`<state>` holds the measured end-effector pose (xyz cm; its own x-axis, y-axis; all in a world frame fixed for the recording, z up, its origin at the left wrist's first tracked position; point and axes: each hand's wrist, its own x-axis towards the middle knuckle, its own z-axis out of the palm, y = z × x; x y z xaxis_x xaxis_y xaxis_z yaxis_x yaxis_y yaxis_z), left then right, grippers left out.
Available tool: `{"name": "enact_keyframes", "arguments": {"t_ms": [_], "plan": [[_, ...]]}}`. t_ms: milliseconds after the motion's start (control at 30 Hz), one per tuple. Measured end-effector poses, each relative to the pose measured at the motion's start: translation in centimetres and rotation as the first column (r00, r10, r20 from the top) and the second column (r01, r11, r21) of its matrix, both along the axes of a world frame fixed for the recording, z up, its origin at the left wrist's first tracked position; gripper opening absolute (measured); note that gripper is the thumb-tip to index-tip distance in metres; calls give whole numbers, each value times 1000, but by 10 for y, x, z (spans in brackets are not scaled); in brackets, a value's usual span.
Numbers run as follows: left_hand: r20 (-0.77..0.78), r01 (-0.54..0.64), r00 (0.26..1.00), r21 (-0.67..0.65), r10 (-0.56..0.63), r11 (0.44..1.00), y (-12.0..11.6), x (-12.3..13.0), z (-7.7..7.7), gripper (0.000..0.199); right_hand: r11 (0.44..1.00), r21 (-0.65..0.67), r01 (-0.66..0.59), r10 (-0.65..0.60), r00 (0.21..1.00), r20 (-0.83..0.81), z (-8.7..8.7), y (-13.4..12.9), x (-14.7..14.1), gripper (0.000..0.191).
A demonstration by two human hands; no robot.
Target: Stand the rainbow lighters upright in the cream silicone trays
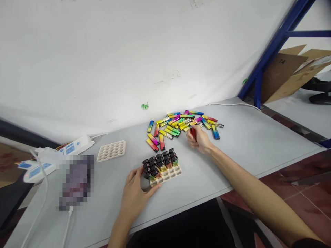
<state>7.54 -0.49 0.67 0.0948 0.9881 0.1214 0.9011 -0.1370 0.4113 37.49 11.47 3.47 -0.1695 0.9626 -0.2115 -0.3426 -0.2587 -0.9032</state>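
My left hand [136, 193] grips the left end of a cream tray [172, 176] with oval holes, thumb along its front edge and fingers at its side. Several lighters [160, 162] stand upright in the tray's back and left holes, their black tops up; the front-right holes hold none. Beyond the tray, my right hand [198, 137] is closed around a red lighter [192, 132], partly hidden by the fingers. Just behind that hand lies a loose pile of shiny multicoloured lighters [177, 121], some apart from the rest.
A second cream tray [111, 150] with bare holes lies to the left. Farther left are white power strips [73, 146], a pixelated item [77, 182] and a white cable [67, 225]. A white wall [129, 62] backs the grey table [248, 137]; a blue frame [274, 48] rises right.
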Motion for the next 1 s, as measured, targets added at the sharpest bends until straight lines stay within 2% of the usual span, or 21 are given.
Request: {"name": "enact_keyframes", "arguments": {"t_ms": [333,600,800,900,1000], "plan": [[10,-5,1000,-20,5,1000,-1,2,0,80,1000,12,7,-8,999,48,2,-4,-6,61],[24,3,1000,-19,-2,1000,0,1,0,79,999,-16,39,-38,996,78,-2,-4,-8,50],[24,-4,1000,-42,5,999,-1,3,2,79,1000,-24,6,-3,992,125,-2,-3,-10,53],[39,-2,999,-46,4,999,-1,3,1,80,999,39,-8,1,983,184,-3,-4,-12,57],[54,-2,999,-33,4,999,-1,2,0,80,981,189,-47,-30,924,382,-3,-11,-12,56]]}}
